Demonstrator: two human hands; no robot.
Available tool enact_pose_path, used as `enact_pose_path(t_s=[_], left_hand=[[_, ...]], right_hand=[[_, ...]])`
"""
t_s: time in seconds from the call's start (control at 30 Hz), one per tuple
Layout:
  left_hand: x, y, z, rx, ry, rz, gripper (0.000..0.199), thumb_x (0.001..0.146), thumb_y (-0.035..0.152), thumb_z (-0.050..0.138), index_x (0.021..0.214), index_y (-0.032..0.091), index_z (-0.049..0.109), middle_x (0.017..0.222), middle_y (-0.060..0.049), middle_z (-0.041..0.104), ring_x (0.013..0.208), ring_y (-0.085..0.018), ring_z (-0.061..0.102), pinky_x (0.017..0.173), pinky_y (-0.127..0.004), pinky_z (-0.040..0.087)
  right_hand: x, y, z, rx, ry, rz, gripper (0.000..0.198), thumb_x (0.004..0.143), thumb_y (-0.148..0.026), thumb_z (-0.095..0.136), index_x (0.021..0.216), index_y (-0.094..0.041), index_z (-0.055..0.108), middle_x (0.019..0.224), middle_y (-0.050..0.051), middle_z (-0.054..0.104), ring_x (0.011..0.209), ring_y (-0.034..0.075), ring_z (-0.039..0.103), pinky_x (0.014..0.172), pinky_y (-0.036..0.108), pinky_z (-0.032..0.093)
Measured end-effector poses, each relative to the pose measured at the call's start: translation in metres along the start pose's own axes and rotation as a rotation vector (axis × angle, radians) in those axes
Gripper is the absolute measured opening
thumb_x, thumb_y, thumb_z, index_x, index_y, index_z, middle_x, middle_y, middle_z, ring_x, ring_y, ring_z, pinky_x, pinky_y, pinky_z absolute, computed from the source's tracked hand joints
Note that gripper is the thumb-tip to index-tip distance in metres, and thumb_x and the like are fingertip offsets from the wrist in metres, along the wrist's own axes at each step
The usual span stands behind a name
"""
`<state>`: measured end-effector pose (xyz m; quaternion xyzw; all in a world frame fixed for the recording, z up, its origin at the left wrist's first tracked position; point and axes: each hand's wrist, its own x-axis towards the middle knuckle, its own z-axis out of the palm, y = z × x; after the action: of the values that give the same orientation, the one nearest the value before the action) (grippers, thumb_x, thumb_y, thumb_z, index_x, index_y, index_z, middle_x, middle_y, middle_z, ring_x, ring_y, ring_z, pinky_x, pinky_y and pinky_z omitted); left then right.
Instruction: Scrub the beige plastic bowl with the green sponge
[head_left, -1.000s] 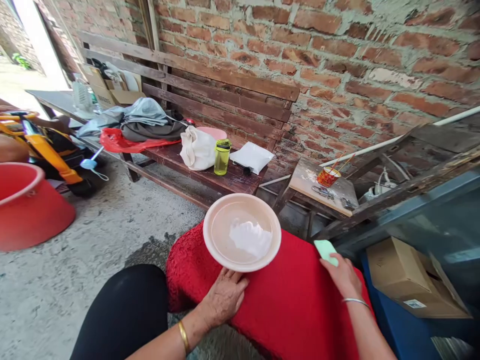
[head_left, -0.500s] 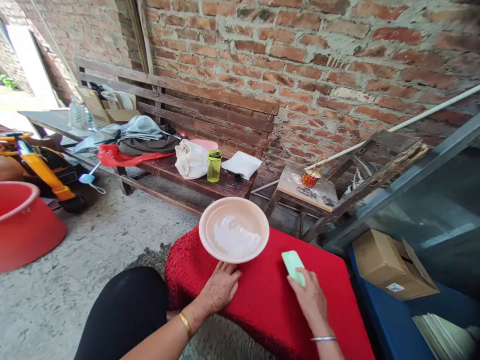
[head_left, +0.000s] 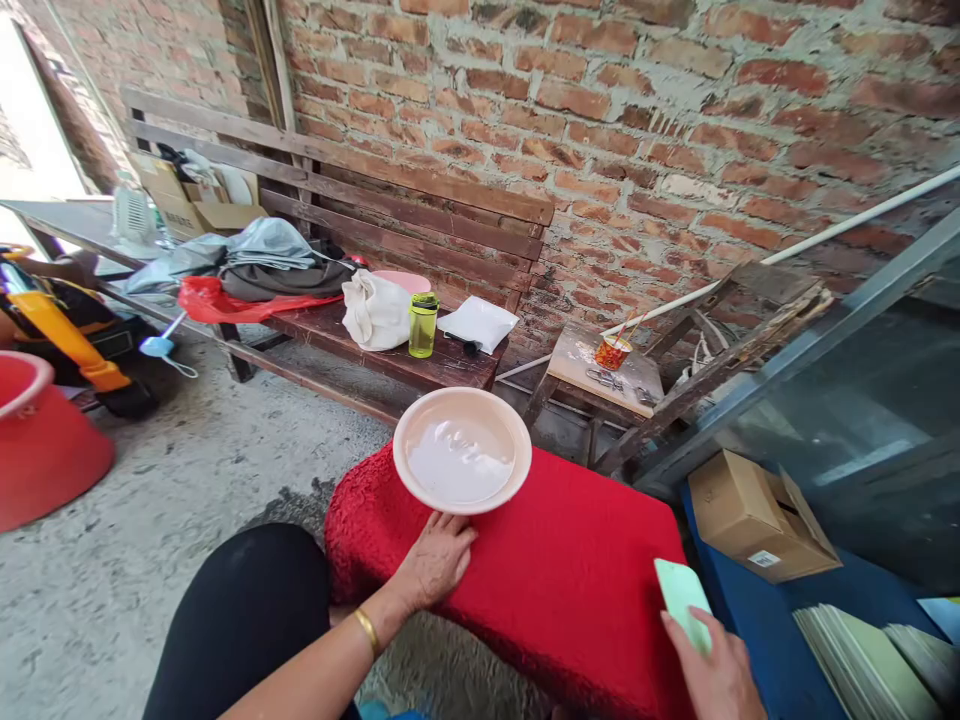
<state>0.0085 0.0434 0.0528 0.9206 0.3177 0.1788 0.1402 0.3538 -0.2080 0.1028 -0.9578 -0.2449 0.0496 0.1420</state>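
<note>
A pale pink basin [head_left: 462, 450] with clear, rippled liquid stands on the red cloth [head_left: 577, 560] that covers a small table. Below its near rim my left hand [head_left: 435, 560] rests on the cloth, fingers stretched out; its fingertips are at the basin's edge, and I cannot tell whether they touch it. At the cloth's right edge, my right hand [head_left: 716, 660] grips a mint-green flat piece [head_left: 684, 598] with rounded corners by its near end. The exact kind of this piece does not show.
Behind stands a wooden bench [head_left: 352, 350] with a yellow-green bottle [head_left: 423, 325], a white cloth bag [head_left: 377, 310] and a white packet [head_left: 478, 323]. At right are a cardboard box [head_left: 750, 520] and stacked pale sheets [head_left: 855, 660]. A red tub [head_left: 52, 450] sits left.
My right hand has moved right with the mint-green piece, from mid-cloth to the cloth's right edge. My left hand has stayed by the basin. The whole view has shifted slightly.
</note>
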Motion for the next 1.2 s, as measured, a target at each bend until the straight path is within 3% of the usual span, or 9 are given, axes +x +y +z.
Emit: enact_pose_path(t_s=[0.13, 0.23, 0.3, 0.47, 0.57, 0.77, 1.0, 1.07, 1.2], left_hand=[[-0.001, -0.001, -0.001, 0.004, 0.006, -0.003, 0.028, 0.089, 0.012, 0.052, 0.108, 0.023, 0.069, 0.112, -0.008, 0.062, 0.114, -0.025, 0.053, 0.104, -0.043, 0.041], [-0.002, -0.001, -0.001, 0.004, 0.003, 0.000, 0.029, 0.090, 0.011, 0.051, 0.108, 0.023, 0.070, 0.113, -0.008, 0.062, 0.115, -0.025, 0.054, 0.104, -0.043, 0.041], [-0.003, -0.002, -0.001, 0.006, 0.001, 0.002, 0.029, 0.089, 0.011, 0.051, 0.107, 0.023, 0.070, 0.114, -0.008, 0.062, 0.115, -0.025, 0.053, 0.104, -0.044, 0.041], [-0.003, -0.004, 0.002, 0.016, 0.008, 0.004, 0.029, 0.089, 0.012, 0.051, 0.109, 0.023, 0.069, 0.114, -0.008, 0.062, 0.115, -0.026, 0.053, 0.105, -0.044, 0.041], [-0.003, -0.004, 0.003, 0.031, 0.006, 0.003, 0.029, 0.090, 0.012, 0.051, 0.109, 0.023, 0.070, 0.113, -0.009, 0.063, 0.115, -0.026, 0.054, 0.105, -0.046, 0.040], [-0.003, -0.002, -0.002, 0.040, -0.014, 0.002, 0.030, 0.090, 0.013, 0.050, 0.110, 0.023, 0.070, 0.114, -0.009, 0.063, 0.115, -0.026, 0.054, 0.105, -0.045, 0.041], [-0.001, 0.002, -0.009, 0.025, -0.052, -0.018, 0.027, 0.090, 0.019, 0.054, 0.112, 0.024, 0.070, 0.118, -0.010, 0.061, 0.117, -0.026, 0.052, 0.106, -0.045, 0.039], [0.000, 0.003, -0.009, 0.025, -0.061, -0.012, 0.026, 0.089, 0.021, 0.055, 0.111, 0.023, 0.070, 0.117, -0.010, 0.062, 0.117, -0.027, 0.053, 0.105, -0.045, 0.039], [0.002, 0.006, -0.008, 0.038, -0.062, -0.003, 0.023, 0.088, 0.022, 0.056, 0.107, 0.022, 0.070, 0.117, -0.011, 0.061, 0.116, -0.028, 0.053, 0.102, -0.046, 0.041]], right_hand=[[-0.033, -0.060, 0.045, 0.010, -0.033, -0.331, 0.060, 0.087, -0.068, 0.035, 0.122, -0.026, 0.060, 0.114, 0.010, 0.061, 0.092, 0.029, 0.066, 0.078, 0.041, 0.052], [-0.038, -0.077, 0.054, -0.067, -0.073, -0.442, 0.052, 0.090, -0.058, 0.036, 0.122, -0.027, 0.061, 0.111, 0.009, 0.063, 0.091, 0.028, 0.065, 0.082, 0.041, 0.051], [-0.030, -0.060, 0.042, -0.118, -0.089, -0.366, 0.054, 0.090, -0.058, 0.035, 0.125, -0.026, 0.061, 0.112, 0.010, 0.062, 0.092, 0.029, 0.066, 0.083, 0.043, 0.051], [-0.001, 0.019, -0.008, -0.148, -0.082, 0.067, 0.071, 0.087, -0.073, 0.026, 0.126, -0.026, 0.061, 0.111, 0.013, 0.063, 0.080, 0.031, 0.068, 0.076, 0.047, 0.053], [0.001, 0.032, -0.016, -0.111, -0.025, 0.167, 0.076, 0.085, -0.078, 0.025, 0.126, -0.025, 0.061, 0.110, 0.015, 0.063, 0.080, 0.031, 0.068, 0.074, 0.047, 0.054], [-0.006, 0.003, 0.002, -0.065, -0.084, -0.044, 0.072, 0.083, -0.075, 0.026, 0.125, -0.028, 0.061, 0.119, 0.012, 0.060, 0.087, 0.030, 0.068, 0.083, 0.047, 0.053], [0.002, 0.032, -0.019, -0.108, -0.055, 0.126, 0.083, 0.080, -0.082, 0.024, 0.132, -0.025, 0.055, 0.111, 0.019, 0.060, 0.088, 0.038, 0.066, 0.083, 0.055, 0.052], [-0.005, 0.016, -0.013, -0.039, -0.060, 0.058, 0.083, 0.079, -0.084, 0.027, 0.130, -0.026, 0.056, 0.115, 0.019, 0.059, 0.094, 0.039, 0.066, 0.085, 0.054, 0.052], [-0.038, -0.044, 0.023, 0.171, -0.150, -0.240, 0.076, 0.071, -0.084, 0.041, 0.117, -0.027, 0.060, 0.121, 0.013, 0.059, 0.103, 0.035, 0.064, 0.087, 0.048, 0.051]])
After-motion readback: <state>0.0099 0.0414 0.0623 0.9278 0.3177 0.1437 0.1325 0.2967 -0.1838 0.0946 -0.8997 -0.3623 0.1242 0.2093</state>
